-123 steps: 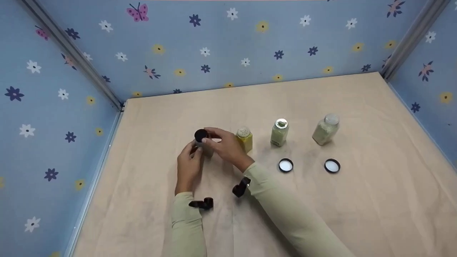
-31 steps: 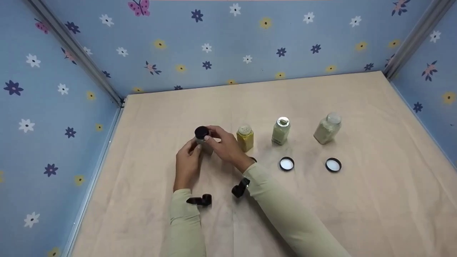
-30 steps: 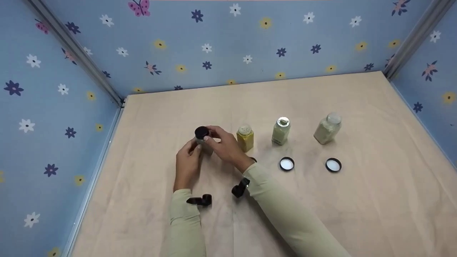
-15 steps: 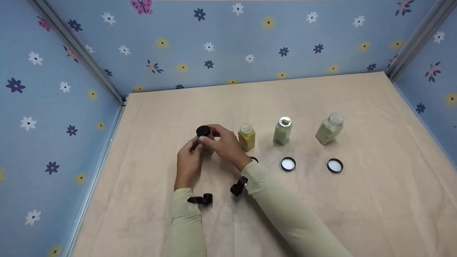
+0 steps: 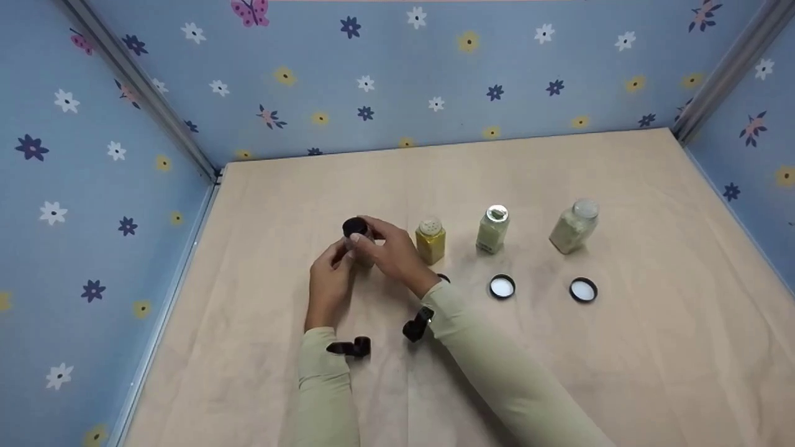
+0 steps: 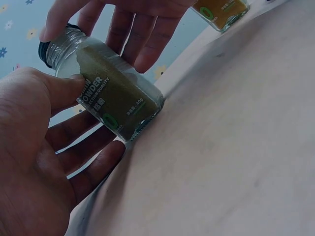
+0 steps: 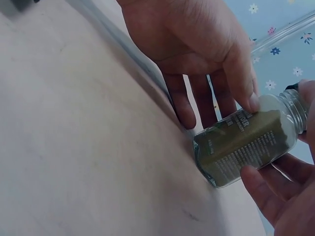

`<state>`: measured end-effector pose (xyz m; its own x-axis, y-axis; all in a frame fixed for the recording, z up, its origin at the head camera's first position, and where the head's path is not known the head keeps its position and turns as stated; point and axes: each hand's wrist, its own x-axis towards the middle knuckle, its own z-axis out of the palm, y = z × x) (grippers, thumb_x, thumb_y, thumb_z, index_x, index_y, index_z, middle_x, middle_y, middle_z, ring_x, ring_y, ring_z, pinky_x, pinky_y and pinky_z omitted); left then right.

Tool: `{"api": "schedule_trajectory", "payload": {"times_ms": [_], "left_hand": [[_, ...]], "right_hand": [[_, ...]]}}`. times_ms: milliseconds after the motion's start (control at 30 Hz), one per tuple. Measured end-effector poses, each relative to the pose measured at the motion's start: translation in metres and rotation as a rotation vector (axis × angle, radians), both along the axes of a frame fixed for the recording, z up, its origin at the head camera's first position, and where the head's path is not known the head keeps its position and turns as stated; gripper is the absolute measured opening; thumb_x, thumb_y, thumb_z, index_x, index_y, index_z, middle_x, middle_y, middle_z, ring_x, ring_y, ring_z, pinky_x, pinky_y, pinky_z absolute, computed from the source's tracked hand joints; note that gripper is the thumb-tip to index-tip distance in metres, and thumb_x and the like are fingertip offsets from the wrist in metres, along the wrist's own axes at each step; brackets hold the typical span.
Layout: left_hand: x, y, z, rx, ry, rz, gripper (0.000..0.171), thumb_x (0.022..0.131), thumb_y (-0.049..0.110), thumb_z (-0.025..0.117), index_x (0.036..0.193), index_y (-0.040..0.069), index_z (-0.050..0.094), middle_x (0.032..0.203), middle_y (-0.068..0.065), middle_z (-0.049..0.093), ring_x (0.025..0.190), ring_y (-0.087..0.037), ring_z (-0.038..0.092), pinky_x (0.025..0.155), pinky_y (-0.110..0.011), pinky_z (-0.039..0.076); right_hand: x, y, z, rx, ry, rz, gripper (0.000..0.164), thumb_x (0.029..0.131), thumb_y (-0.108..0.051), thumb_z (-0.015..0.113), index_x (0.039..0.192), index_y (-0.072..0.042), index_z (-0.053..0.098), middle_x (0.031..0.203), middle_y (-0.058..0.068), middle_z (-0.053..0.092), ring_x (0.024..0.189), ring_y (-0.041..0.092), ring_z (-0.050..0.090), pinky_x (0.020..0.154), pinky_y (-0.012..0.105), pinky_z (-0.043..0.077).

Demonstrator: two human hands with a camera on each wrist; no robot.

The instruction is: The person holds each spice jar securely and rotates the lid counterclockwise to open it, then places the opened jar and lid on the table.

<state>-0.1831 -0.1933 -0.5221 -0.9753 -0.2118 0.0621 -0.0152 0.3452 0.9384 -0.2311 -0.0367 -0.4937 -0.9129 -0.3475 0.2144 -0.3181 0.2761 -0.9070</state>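
A square glass spice jar (image 6: 118, 93) of brownish-green powder, its label reading "POWDER", stands with its base right at the table. My left hand (image 5: 329, 282) holds it by the body, thumb on the label side and fingers behind. Over its mouth sits a black screw lid (image 5: 354, 226), which my right hand (image 5: 394, 251) pinches between thumb and fingers. In the left wrist view, ridged glass threads show just below the lid (image 6: 45, 53). The right wrist view shows fine print on the jar's other side, with the lid mostly covered by the right hand.
Right of the hands stand a yellow-powder jar (image 5: 430, 242) with a perforated top, a pale green jar (image 5: 492, 230) with a silvery top, and another pale green jar (image 5: 573, 228). Two upturned black lids (image 5: 502, 286) lie before them; another is partly hidden behind my right wrist.
My right thumb has shifted slightly leftward along the lid's edge over the last second. The left hand keeps its hold on the jar, and the other jars and lids stay put.
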Motion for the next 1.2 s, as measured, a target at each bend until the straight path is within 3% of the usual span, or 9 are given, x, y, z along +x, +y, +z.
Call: {"api": "schedule_trajectory", "payload": {"times_ms": [300,533,867,1033,1200], "left_hand": [[-0.002,-0.001,-0.002,0.002,0.01,-0.001,0.039,0.103,0.025,0.058,0.14,0.013,0.059,0.138,-0.004,0.06,0.125,-0.017,0.055,0.105,-0.036,0.043],[-0.002,-0.001,-0.003,0.001,0.023,-0.001,0.037,0.103,0.023,0.059,0.138,0.012,0.061,0.136,-0.004,0.061,0.124,-0.016,0.056,0.105,-0.035,0.043],[-0.002,0.001,-0.002,-0.013,-0.018,0.001,0.039,0.103,0.025,0.058,0.141,0.016,0.059,0.137,-0.001,0.061,0.124,-0.015,0.055,0.104,-0.035,0.044],[-0.002,0.002,-0.002,-0.007,-0.016,0.007,0.038,0.103,0.025,0.059,0.14,0.017,0.06,0.135,0.0,0.061,0.124,-0.014,0.056,0.105,-0.035,0.044],[0.0,0.001,-0.003,-0.012,-0.019,0.016,0.038,0.103,0.025,0.059,0.14,0.018,0.06,0.136,0.0,0.061,0.125,-0.015,0.055,0.107,-0.036,0.042]], "right_hand": [[0.001,0.001,0.0,-0.031,-0.006,-0.022,0.054,0.1,-0.048,0.058,0.146,-0.02,0.054,0.129,-0.001,0.066,0.114,0.014,0.063,0.092,0.033,0.053],[0.004,0.0,-0.004,-0.118,0.002,-0.046,0.051,0.1,-0.041,0.061,0.146,-0.02,0.054,0.131,0.003,0.065,0.116,0.019,0.063,0.092,0.03,0.053],[0.021,0.0,-0.004,-0.28,0.017,-0.113,0.05,0.1,-0.031,0.064,0.144,-0.009,0.053,0.138,0.005,0.06,0.127,0.017,0.056,0.097,0.033,0.051],[0.029,0.003,-0.001,-0.299,0.077,-0.142,0.046,0.1,-0.029,0.065,0.139,-0.007,0.058,0.138,0.006,0.06,0.13,0.014,0.052,0.099,0.041,0.05],[0.032,0.005,-0.001,-0.296,0.065,-0.156,0.043,0.099,-0.028,0.066,0.136,-0.007,0.06,0.134,0.007,0.062,0.127,0.015,0.055,0.098,0.04,0.051]]}}
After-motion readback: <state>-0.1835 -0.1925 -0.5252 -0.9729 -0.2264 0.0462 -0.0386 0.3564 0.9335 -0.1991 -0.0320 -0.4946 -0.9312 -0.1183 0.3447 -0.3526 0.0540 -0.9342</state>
